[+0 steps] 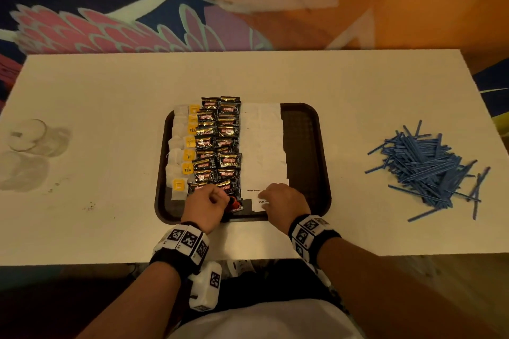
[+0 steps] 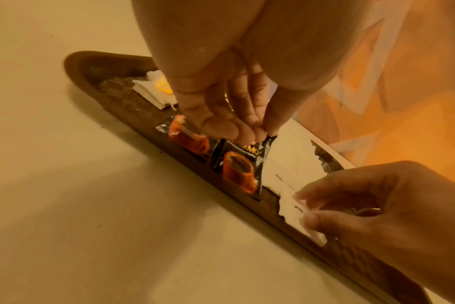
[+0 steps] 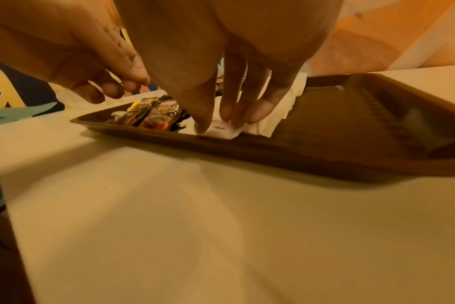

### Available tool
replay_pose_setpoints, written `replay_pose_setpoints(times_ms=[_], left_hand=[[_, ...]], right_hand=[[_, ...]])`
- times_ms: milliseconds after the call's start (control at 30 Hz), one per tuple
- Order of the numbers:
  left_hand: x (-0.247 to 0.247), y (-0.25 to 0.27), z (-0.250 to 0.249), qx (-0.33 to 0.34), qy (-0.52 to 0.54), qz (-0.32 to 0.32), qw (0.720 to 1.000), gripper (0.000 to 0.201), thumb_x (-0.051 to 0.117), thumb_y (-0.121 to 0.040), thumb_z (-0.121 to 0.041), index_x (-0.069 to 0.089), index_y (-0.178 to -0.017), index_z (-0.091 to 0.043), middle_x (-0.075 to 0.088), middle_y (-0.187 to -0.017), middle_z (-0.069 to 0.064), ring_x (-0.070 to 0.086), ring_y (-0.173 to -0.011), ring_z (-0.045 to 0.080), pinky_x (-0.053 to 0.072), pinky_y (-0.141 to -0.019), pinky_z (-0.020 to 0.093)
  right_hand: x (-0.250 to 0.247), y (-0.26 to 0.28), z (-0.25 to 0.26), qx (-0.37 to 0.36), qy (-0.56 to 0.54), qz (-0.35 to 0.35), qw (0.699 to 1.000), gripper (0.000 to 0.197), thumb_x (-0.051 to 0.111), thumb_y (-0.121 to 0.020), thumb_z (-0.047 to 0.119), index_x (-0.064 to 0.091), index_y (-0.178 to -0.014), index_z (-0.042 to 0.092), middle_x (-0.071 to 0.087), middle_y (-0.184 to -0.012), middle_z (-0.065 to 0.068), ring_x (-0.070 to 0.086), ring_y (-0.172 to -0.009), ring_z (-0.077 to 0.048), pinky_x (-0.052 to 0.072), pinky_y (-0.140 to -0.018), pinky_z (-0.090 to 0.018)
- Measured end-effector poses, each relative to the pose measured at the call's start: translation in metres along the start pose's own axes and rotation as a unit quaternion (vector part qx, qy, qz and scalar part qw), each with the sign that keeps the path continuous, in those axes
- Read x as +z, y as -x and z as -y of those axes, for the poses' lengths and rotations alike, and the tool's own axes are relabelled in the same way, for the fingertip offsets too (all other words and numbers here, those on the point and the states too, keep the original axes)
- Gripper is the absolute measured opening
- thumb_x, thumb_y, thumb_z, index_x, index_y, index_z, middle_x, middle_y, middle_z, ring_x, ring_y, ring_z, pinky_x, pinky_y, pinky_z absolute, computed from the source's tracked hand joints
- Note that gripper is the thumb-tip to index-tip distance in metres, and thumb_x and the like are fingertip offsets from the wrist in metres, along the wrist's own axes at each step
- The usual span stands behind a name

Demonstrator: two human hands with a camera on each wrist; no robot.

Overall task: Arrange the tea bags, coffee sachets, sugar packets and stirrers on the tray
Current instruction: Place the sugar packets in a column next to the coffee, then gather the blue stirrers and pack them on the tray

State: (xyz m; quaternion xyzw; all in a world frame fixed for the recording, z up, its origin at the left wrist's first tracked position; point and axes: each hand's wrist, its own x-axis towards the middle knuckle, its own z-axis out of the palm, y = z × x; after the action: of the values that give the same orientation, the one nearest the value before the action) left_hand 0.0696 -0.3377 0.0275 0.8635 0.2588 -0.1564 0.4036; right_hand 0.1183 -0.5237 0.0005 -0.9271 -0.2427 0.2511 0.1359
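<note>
A dark brown tray (image 1: 305, 146) in mid-table holds a column of tea bags (image 1: 181, 157) with yellow tags, two columns of black coffee sachets (image 1: 217, 143) and rows of white sugar packets (image 1: 263, 140). My left hand (image 1: 217, 198) is at the tray's near edge, and its fingertips (image 2: 257, 131) pinch the top edge of the nearest coffee sachet (image 2: 239, 166). My right hand (image 1: 264, 197) pinches the nearest sugar packet (image 3: 218, 128) between thumb and fingers, low over the tray. Blue stirrers (image 1: 424, 165) lie in a loose pile on the table to the right.
The right strip of the tray floor (image 3: 351, 115) is bare. Clear round cups or lids (image 1: 30, 135) sit at the table's left edge. The white table (image 1: 358, 77) stands on a patterned carpet (image 1: 110, 27).
</note>
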Motion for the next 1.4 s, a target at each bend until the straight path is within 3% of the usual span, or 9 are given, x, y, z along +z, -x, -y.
replay_pose_setpoints(times_ms=[233, 400, 533, 733, 833, 933, 1000, 1133, 1400], left_hand=[[0.028, -0.018, -0.062, 0.054, -0.042, 0.041, 0.997, 0.008, 0.059, -0.091, -0.02, 0.063, -0.085, -0.022, 0.063, -0.082, -0.01, 0.058, -0.079, 0.009, 0.04, -0.066, 0.021], [0.085, -0.027, -0.138, 0.101, -0.082, 0.066, 0.989, 0.008, 0.062, -0.089, -0.022, 0.067, -0.082, -0.023, 0.067, -0.082, -0.004, 0.064, -0.082, 0.018, 0.047, -0.072, 0.024], [0.151, -0.032, -0.211, 0.162, -0.162, 0.138, 0.964, 0.025, 0.064, -0.088, -0.037, 0.063, -0.104, -0.018, 0.063, -0.099, 0.0, 0.059, -0.098, 0.019, 0.043, -0.082, 0.025], [0.264, -0.033, -0.315, 0.249, -0.315, 0.162, 0.901, 0.074, 0.065, -0.08, -0.055, 0.039, -0.138, -0.016, 0.039, -0.14, 0.01, 0.035, -0.128, 0.032, 0.036, -0.105, 0.042], [0.314, -0.032, -0.346, 0.306, -0.428, 0.189, 0.829, 0.099, 0.067, -0.075, -0.063, 0.019, -0.15, -0.017, 0.015, -0.156, 0.012, 0.014, -0.143, 0.036, 0.022, -0.116, 0.05], [0.348, -0.038, -0.359, 0.32, -0.522, 0.225, 0.758, 0.113, 0.074, -0.072, -0.056, 0.003, -0.153, -0.021, -0.003, -0.159, 0.013, -0.003, -0.145, 0.04, 0.007, -0.118, 0.056], [0.357, -0.043, -0.361, 0.302, -0.54, 0.226, 0.753, 0.112, 0.079, -0.071, -0.048, 0.005, -0.152, -0.023, 0.002, -0.158, 0.014, 0.002, -0.144, 0.042, 0.01, -0.117, 0.057], [0.356, -0.048, -0.363, 0.314, -0.529, 0.19, 0.765, 0.086, 0.07, -0.084, -0.025, 0.015, -0.15, -0.025, 0.028, -0.15, 0.012, 0.028, -0.137, 0.038, 0.026, -0.113, 0.052], [0.341, -0.057, -0.362, 0.324, -0.519, 0.182, 0.77, 0.079, 0.073, -0.078, -0.024, 0.027, -0.142, -0.018, 0.045, -0.14, 0.009, 0.042, -0.127, 0.031, 0.029, -0.107, 0.047]], right_hand=[[-0.031, 0.027, -0.04, 0.064, -0.124, -0.063, 0.988, 0.029, 0.048, -0.097, 0.025, 0.062, -0.123, 0.022, 0.062, -0.123, 0.0, 0.055, -0.113, -0.018, 0.045, -0.095, -0.03], [-0.056, 0.059, -0.114, 0.154, -0.179, -0.099, 0.967, 0.025, 0.053, -0.093, 0.029, 0.064, -0.115, 0.025, 0.067, -0.114, 0.003, 0.06, -0.106, -0.02, 0.049, -0.091, -0.034], [-0.071, 0.089, -0.183, 0.206, -0.209, -0.104, 0.95, 0.023, 0.054, -0.094, 0.03, 0.062, -0.115, 0.025, 0.067, -0.111, 0.005, 0.062, -0.105, -0.016, 0.051, -0.09, -0.034], [-0.085, 0.133, -0.286, 0.273, -0.232, -0.135, 0.924, 0.021, 0.049, -0.096, 0.023, 0.067, -0.106, 0.018, 0.067, -0.101, 0.003, 0.061, -0.093, -0.017, 0.047, -0.085, -0.029], [-0.085, 0.149, -0.325, 0.299, -0.28, -0.161, 0.898, 0.017, 0.048, -0.092, 0.012, 0.064, -0.086, 0.017, 0.06, -0.08, 0.004, 0.055, -0.075, -0.017, 0.043, -0.075, -0.029], [-0.086, 0.162, -0.354, 0.309, -0.294, -0.182, 0.886, 0.017, 0.054, -0.091, 0.013, 0.069, -0.099, 0.011, 0.064, -0.096, 0.003, 0.059, -0.085, -0.015, 0.044, -0.083, -0.021], [-0.089, 0.166, -0.368, 0.301, -0.312, -0.197, 0.879, 0.013, 0.058, -0.09, 0.012, 0.069, -0.096, 0.011, 0.065, -0.093, 0.002, 0.056, -0.08, -0.011, 0.047, -0.083, -0.022], [-0.095, 0.164, -0.384, 0.296, -0.345, -0.195, 0.869, 0.009, 0.06, -0.09, 0.014, 0.069, -0.09, 0.011, 0.069, -0.091, -0.002, 0.06, -0.079, -0.015, 0.048, -0.077, -0.024], [-0.103, 0.142, -0.395, 0.274, -0.368, -0.189, 0.868, 0.008, 0.061, -0.088, 0.013, 0.069, -0.09, 0.014, 0.067, -0.085, 0.003, 0.057, -0.076, -0.009, 0.037, -0.065, 0.0]])
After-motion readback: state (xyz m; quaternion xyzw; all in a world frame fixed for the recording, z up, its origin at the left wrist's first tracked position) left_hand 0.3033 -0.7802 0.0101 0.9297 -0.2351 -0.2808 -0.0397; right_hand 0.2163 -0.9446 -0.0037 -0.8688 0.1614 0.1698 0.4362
